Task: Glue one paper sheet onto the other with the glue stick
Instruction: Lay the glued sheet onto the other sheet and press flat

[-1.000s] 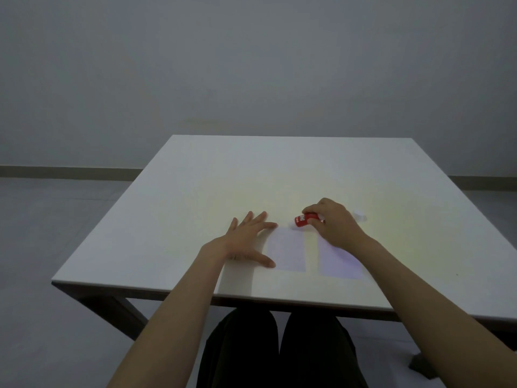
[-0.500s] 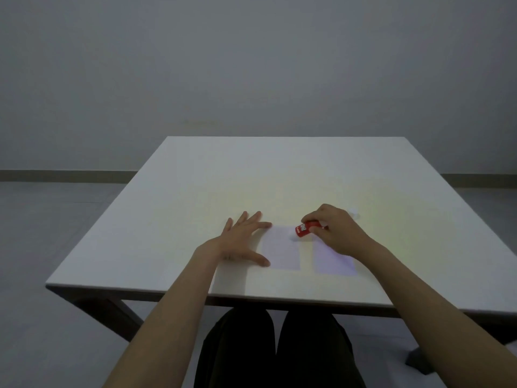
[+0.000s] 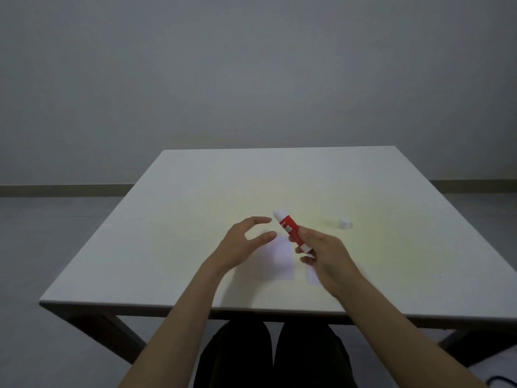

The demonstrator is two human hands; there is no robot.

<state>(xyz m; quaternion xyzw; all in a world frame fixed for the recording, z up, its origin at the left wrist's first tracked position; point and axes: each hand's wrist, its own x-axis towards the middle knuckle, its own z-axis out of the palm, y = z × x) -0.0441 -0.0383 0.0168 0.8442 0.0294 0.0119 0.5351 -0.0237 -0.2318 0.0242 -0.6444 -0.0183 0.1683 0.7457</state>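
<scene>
My right hand (image 3: 324,256) holds a red glue stick (image 3: 291,229) by its lower end, raised above the table and tilted with its white tip up and to the left. My left hand (image 3: 246,242) hovers just left of the stick, fingers apart and curved, holding nothing. Two pale paper sheets lie flat side by side under the hands: the left sheet (image 3: 279,261) mostly shows, the right sheet (image 3: 312,277) is largely hidden by my right hand. The stick's white cap (image 3: 344,223) stands on the table to the right.
The white table (image 3: 167,247) has its near edge just above my dark-clad legs (image 3: 268,357). A grey wall and floor lie behind it. A dark cable (image 3: 500,382) shows at the bottom right corner.
My right hand has lifted the glue stick off the paper and tilted it tip-up. My left hand has risen from the left sheet and curled toward the stick. The cap has come into view.
</scene>
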